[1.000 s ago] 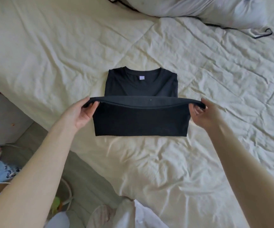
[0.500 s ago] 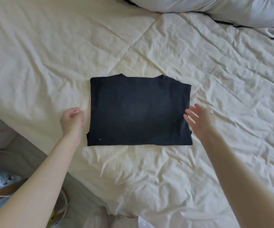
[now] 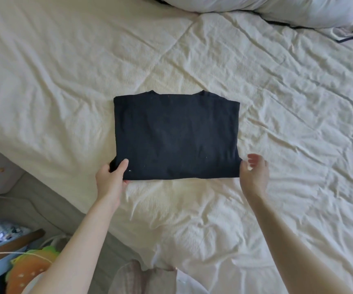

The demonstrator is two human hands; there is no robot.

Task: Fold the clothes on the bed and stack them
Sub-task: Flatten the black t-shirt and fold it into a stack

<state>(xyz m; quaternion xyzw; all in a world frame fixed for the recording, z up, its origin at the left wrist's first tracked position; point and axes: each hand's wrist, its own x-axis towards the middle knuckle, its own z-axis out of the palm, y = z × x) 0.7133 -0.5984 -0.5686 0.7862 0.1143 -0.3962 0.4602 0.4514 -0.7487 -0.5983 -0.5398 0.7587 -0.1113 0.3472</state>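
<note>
A black T-shirt (image 3: pixel 176 136) lies folded into a flat rectangle in the middle of the cream bed cover (image 3: pixel 65 71), its collar edge at the far side. My left hand (image 3: pixel 112 177) pinches the shirt's near left corner, thumb on top and fingers underneath. My right hand (image 3: pixel 254 168) is at the near right corner, thumb against the fabric edge and fingers curled just outside it; whether it grips the cloth is unclear.
A white pillow or bundled garment with a dark strap (image 3: pixel 298 11) lies at the far right. The bed edge runs diagonally at the left, with floor clutter (image 3: pixel 29 270) below. Pale clothing (image 3: pixel 150 281) sits at the bottom near me.
The lower half of the shirt was laid over the collar half. Both hands let go, then came down to the near corners, and the left one took hold.
</note>
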